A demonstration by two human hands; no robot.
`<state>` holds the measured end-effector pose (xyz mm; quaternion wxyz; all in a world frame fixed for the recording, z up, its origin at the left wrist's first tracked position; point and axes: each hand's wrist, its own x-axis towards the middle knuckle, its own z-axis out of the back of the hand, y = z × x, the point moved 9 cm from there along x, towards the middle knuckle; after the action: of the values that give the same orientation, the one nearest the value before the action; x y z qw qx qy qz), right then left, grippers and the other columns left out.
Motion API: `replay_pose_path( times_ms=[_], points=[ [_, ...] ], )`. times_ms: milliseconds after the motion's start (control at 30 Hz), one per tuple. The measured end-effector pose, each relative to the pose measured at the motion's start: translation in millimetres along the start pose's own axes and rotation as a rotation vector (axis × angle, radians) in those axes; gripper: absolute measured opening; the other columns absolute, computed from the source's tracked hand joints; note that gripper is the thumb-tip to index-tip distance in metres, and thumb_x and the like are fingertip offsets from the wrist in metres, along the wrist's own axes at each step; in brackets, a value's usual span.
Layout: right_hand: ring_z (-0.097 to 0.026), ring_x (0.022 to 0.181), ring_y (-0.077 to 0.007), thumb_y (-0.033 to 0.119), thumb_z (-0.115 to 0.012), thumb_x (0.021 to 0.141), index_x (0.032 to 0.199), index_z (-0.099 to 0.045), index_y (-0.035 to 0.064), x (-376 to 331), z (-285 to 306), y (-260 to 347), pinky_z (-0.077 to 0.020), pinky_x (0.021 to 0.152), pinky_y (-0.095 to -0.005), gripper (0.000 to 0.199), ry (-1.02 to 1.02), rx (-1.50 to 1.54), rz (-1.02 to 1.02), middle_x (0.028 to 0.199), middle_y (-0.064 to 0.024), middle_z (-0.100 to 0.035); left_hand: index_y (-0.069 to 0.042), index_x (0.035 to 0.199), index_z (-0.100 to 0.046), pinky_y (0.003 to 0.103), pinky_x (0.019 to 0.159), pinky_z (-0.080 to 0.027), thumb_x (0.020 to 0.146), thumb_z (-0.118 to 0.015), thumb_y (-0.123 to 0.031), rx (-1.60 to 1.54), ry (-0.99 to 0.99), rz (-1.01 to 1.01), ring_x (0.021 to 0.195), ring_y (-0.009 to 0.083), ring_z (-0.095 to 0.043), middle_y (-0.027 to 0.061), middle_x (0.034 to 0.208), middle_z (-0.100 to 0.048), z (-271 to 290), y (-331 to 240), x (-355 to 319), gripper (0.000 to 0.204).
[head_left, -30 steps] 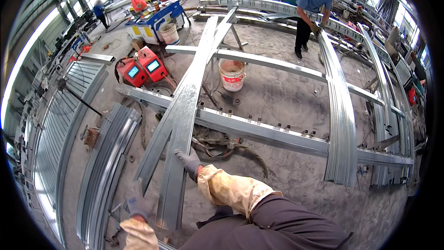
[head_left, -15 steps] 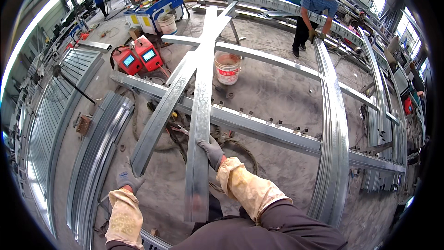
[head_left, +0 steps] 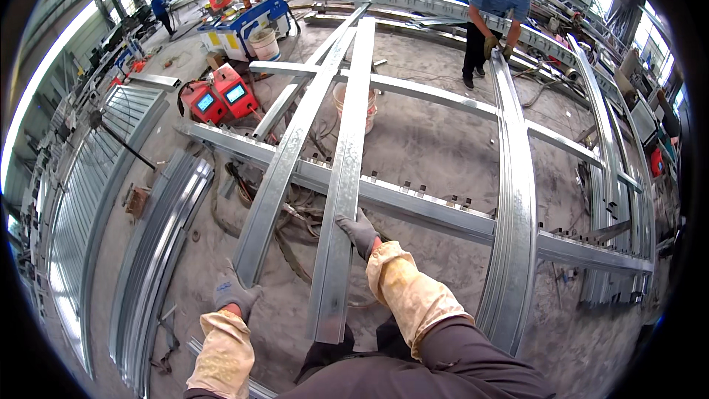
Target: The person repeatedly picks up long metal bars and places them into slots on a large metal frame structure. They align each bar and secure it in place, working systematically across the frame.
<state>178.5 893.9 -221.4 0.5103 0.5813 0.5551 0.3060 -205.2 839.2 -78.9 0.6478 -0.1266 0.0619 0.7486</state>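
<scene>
Channels [head_left: 343,170], two, held near eight and six o'clock.
The left channel [head_left: 277,185] is gripped at its near end by the left hand's [head_left: 236,294] fingers, the right channel by the right hand's [head_left: 360,233]; two red machines [head_left: 232,81] are seen at ten o'clock.

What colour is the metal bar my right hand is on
Silvery grey; the bar shows best in the head view.
</scene>
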Motion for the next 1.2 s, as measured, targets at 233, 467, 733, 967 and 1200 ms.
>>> replay_pose_path(
  times_ms=[233,467,733,967,1200],
  points=[
    [-0.062,0.113,-0.0170,0.028,-0.074,0.096,0.134,-0.051,-0.0018,-8,25,1,-0.0484,0.101,-0.0307,0.054,-0.009,0.016,0.072,0.123,-0.0100,-0.067,0.001,0.161,-0.012,0.044,0.110,-0.045,0.064,-0.088,-0.051,-0.090,0.128,0.031,0.134,0.0426,-0.052,0.0315,0.149,-0.045,-73,-57,-58,0.134],
    [-0.063,0.107,-0.0144,0.025,-0.075,0.095,0.133,-0.051,-0.0016,-26,36,22,-0.0512,0.096,-0.0297,0.052,0.019,0.010,0.035,0.120,-0.0098,-0.067,0.003,0.160,-0.013,0.042,0.116,-0.039,0.065,-0.089,-0.049,-0.203,0.100,0.052,0.140,0.0412,-0.045,0.0306,0.154,-0.038,-89,-70,-78,0.132],
    [-0.063,0.109,-0.0163,0.022,-0.074,0.095,0.136,-0.046,-0.0020,-16,54,9,-0.0510,0.097,-0.0306,0.055,0.074,0.052,0.101,0.121,-0.0107,-0.067,0.000,0.161,-0.015,0.043,0.114,-0.042,0.066,-0.086,-0.053,-0.129,0.079,0.051,0.139,0.0426,-0.047,0.0312,0.155,-0.036,-39,-95,-91,0.130],
    [-0.058,0.120,-0.0179,0.018,-0.073,0.094,0.153,-0.030,0.0008,-35,59,40,-0.0460,0.105,-0.0311,0.075,0.132,0.094,0.149,0.135,-0.0127,-0.060,0.000,0.161,-0.017,0.043,0.114,-0.042,0.066,-0.086,-0.053,-0.099,0.073,0.084,0.138,0.0426,-0.047,0.0318,0.151,-0.041,-41,-114,-96,0.129],
    [-0.058,0.117,-0.0192,0.018,-0.074,0.094,0.157,-0.029,0.0019,-42,82,53,-0.0474,0.101,-0.0323,0.079,0.177,0.033,0.123,0.132,-0.0134,-0.060,0.000,0.161,-0.018,0.047,0.115,-0.039,0.064,-0.087,-0.050,-0.133,-0.025,-0.033,0.138,0.0429,-0.046,0.0284,0.153,-0.041,-66,-102,-92,0.129]
  ],
)
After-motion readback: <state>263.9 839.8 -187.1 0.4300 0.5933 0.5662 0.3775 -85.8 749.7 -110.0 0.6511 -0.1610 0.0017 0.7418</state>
